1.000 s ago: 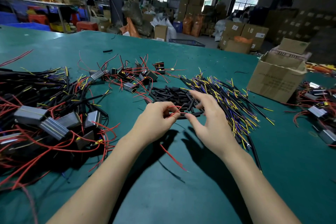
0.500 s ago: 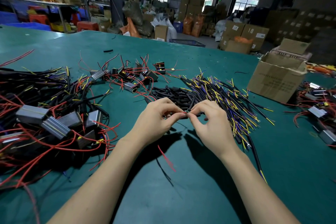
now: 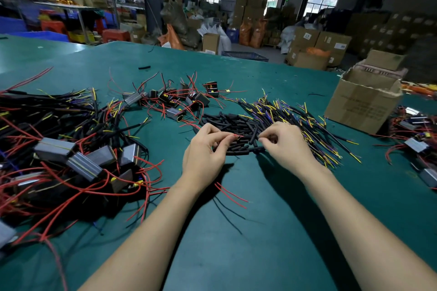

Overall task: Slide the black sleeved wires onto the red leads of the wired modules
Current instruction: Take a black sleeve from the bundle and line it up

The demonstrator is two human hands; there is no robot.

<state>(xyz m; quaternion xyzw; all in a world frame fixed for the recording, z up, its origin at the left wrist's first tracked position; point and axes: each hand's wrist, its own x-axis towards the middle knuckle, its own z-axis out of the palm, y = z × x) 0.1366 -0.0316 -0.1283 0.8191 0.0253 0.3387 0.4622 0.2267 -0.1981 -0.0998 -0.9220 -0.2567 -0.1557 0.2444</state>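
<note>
Hands have pulled apart since half a second ago. Left hand [image 3: 208, 151] pinches a thin red lead [image 3: 236, 136] by its bare tip at frame centre. Right hand [image 3: 285, 146] has its fingers curled over the heap of short black sleeves [image 3: 233, 123], seemingly pinching one; can't confirm. Likely picking a fresh sleeve, threading not yet begun. Green bench [image 3: 236, 243], brown cardboard box [image 3: 361, 101] upper right, grey wired modules [image 3: 80, 163] left, warehouse clutter behind.
</note>
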